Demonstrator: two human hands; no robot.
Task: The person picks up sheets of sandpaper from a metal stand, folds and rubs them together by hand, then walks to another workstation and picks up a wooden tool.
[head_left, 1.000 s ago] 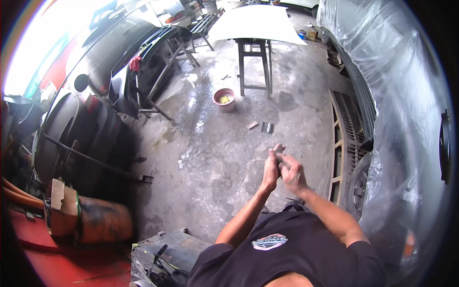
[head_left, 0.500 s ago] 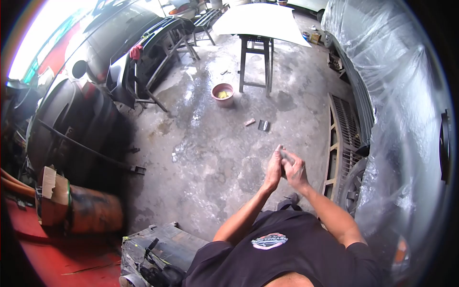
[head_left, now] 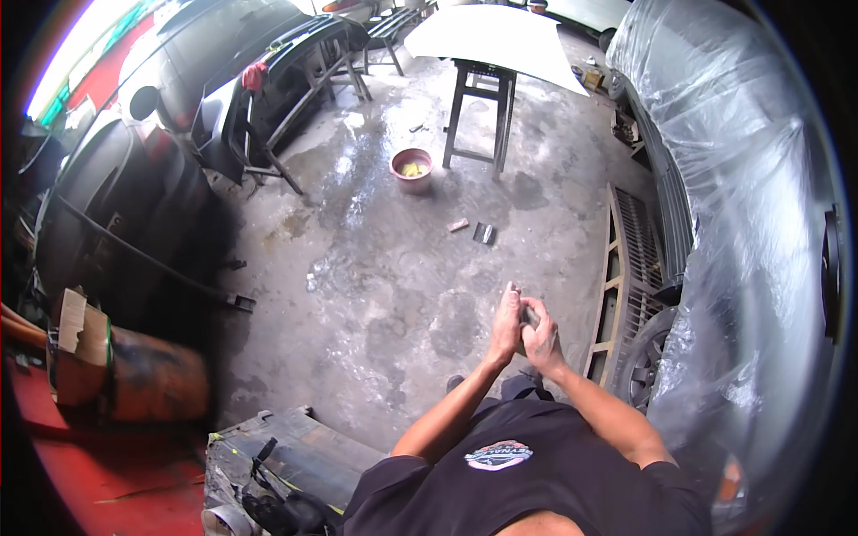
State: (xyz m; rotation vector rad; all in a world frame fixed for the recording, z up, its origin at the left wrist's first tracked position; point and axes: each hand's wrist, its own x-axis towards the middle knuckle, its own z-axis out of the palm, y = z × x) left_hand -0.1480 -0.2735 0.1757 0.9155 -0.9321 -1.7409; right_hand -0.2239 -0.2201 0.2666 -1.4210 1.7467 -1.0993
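My left hand and my right hand are together in front of my body, above the concrete floor. The left one is upright, its fingers stretched out and its palm turned towards the right. Curled against that palm, my right hand grips a small dark grey piece, mostly covered by fingers, so its kind does not show. Beyond the hands, a small pinkish block and a dark, partly shiny square lie on the floor. Further off is a reddish bucket with something yellow inside.
A white panel rests on a dark stand at the back. Clear plastic sheeting covers the right side, beside a slatted grille and a wheel. Car parts and an orange drum occupy the left.
My hands have moved slightly left and down in the view and are still together. The camera has shifted a little, moving the surroundings in the picture.
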